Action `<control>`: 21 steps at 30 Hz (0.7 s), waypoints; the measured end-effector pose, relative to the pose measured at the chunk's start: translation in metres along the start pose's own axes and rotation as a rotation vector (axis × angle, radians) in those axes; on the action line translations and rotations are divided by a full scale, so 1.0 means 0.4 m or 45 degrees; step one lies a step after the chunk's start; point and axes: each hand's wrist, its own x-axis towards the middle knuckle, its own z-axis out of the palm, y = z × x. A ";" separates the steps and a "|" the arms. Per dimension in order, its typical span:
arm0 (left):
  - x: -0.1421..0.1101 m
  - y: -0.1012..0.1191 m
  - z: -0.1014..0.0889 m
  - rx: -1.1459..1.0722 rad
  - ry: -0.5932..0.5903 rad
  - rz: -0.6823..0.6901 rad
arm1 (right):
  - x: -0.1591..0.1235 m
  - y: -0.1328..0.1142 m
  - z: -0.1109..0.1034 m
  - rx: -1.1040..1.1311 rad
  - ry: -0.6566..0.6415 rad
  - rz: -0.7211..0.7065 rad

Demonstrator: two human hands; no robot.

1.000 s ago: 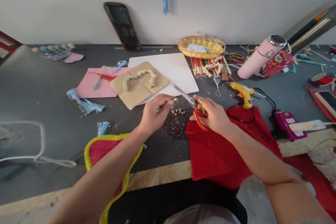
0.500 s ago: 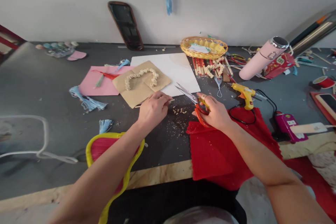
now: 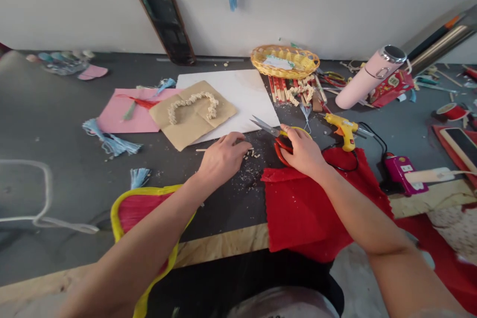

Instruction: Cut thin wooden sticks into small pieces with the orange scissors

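Note:
My left hand (image 3: 222, 158) rests low on the dark table (image 3: 55, 124), fingers curled over a thin wooden stick (image 3: 203, 150) beside a scatter of small cut wood bits (image 3: 250, 154). My right hand (image 3: 303, 151) holds the orange-handled scissors (image 3: 275, 138), blades parted and lying near the table, pointing left and away. Behind my left hand lies a brown paper (image 3: 192, 115) bearing a curved row of pale wood pieces (image 3: 191, 104), on a white sheet (image 3: 238, 97).
Red cloth (image 3: 305, 208) lies under my right forearm. A yellow glue gun (image 3: 345, 129), its black cord and a magenta box (image 3: 402, 173) sit to the right. A yellow basket (image 3: 285, 62), wooden sticks, pink bottle (image 3: 368, 79), pink paper (image 3: 126, 114) and blue tassels (image 3: 112, 141) lie around.
Both hands have lowered toward the table. The left hand brought its stick down flat by the cut bits; the right hand lowered the scissors, whose blades have opened.

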 end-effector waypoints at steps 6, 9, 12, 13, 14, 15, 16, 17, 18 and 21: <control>-0.001 -0.009 0.008 -0.050 0.151 -0.025 | -0.010 -0.005 -0.011 -0.201 -0.024 -0.029; 0.004 -0.015 0.008 -0.059 0.286 -0.004 | -0.013 -0.019 -0.032 -0.265 -0.019 -0.093; 0.008 -0.025 0.004 -0.046 0.401 0.037 | -0.004 -0.049 -0.037 -0.195 0.062 -0.230; 0.009 -0.029 0.002 -0.040 0.423 0.039 | 0.002 -0.061 -0.032 -0.152 0.069 -0.298; 0.009 -0.032 0.001 -0.037 0.436 0.033 | 0.009 -0.073 -0.025 -0.112 0.056 -0.366; 0.009 -0.036 0.000 -0.037 0.439 0.023 | 0.017 -0.085 -0.017 -0.080 0.031 -0.419; 0.008 -0.039 0.000 -0.039 0.435 0.013 | 0.025 -0.094 -0.008 -0.059 -0.001 -0.457; 0.008 -0.041 0.000 -0.046 0.426 0.009 | 0.034 -0.102 0.001 -0.049 -0.034 -0.481; 0.007 -0.044 0.001 -0.056 0.415 0.009 | 0.043 -0.108 0.008 -0.047 -0.065 -0.495; 0.007 -0.048 0.005 -0.082 0.393 0.033 | 0.067 -0.118 0.021 -0.058 -0.135 -0.510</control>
